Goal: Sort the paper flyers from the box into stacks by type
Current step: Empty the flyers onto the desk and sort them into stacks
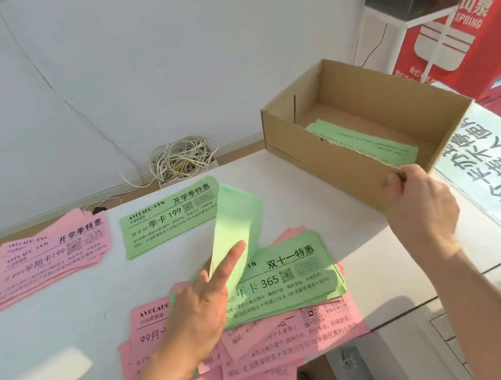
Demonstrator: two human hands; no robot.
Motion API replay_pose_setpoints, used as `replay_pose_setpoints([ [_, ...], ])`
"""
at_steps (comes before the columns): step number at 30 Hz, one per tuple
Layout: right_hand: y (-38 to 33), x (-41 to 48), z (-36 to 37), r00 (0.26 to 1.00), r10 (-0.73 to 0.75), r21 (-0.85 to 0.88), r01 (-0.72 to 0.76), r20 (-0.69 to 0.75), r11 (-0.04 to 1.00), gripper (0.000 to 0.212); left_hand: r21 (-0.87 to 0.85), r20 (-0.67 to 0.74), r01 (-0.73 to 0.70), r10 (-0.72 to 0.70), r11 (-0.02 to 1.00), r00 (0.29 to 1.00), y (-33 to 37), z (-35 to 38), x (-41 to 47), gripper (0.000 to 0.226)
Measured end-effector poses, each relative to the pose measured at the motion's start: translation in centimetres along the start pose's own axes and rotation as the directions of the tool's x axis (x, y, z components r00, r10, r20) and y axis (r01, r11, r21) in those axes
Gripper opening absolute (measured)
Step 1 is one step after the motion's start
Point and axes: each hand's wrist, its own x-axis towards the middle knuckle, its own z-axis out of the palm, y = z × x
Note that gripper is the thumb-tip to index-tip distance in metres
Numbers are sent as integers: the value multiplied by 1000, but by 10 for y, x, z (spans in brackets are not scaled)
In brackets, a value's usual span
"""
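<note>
Left hand (196, 318) pinching green flyer (237, 217), blank side showing; right hand (419, 202) gripping box (311, 156) rim. Read print before stacking.

Warm sunlight is shining in brightly. Soft grey shadows are lying on the table (69, 325). Things near the edges are looking bent and blurry.
</note>
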Motion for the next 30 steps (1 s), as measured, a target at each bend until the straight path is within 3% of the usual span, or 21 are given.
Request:
replay_pose_setpoints([
  [2,4,0,-1,999,22,16,-21,-39,1000,30,19,22,-15,14,1000,1000,0,0,-1,66],
  [5,4,0,-5,998,20,33,-18,-53,999,30,221,41,-91,84,971,996,7,1,0,26],
  [7,-1,-7,-7,998,-62,45,63,-21,997,38,340,126,-157,121,927,985,12,9,0,59],
  [10,-12,-34,-4,937,-309,185,279,160,942,45,384,144,-185,139,904,980,13,9,0,69],
  [13,-16,-64,10,828,-344,304,222,443,926,32,280,106,-170,146,945,984,12,3,1,45],
  [16,-13,-80,21,798,-289,344,109,529,932,34,119,39,-31,27,992,999,6,2,2,25],
  [21,-11,-92,27,776,-188,317,-15,601,948,34,-89,-33,300,-304,950,952,4,2,6,40],
  [23,-11,-91,29,782,-140,327,-85,607,941,39,-128,-30,369,-375,921,926,6,0,6,40],
  [27,-10,-88,31,792,-121,336,-110,598,935,30,-97,-6,493,-496,864,868,6,2,7,59],
  [30,-11,-86,30,795,-128,371,-129,593,919,30,-132,-10,464,-469,876,883,4,2,6,73],
])
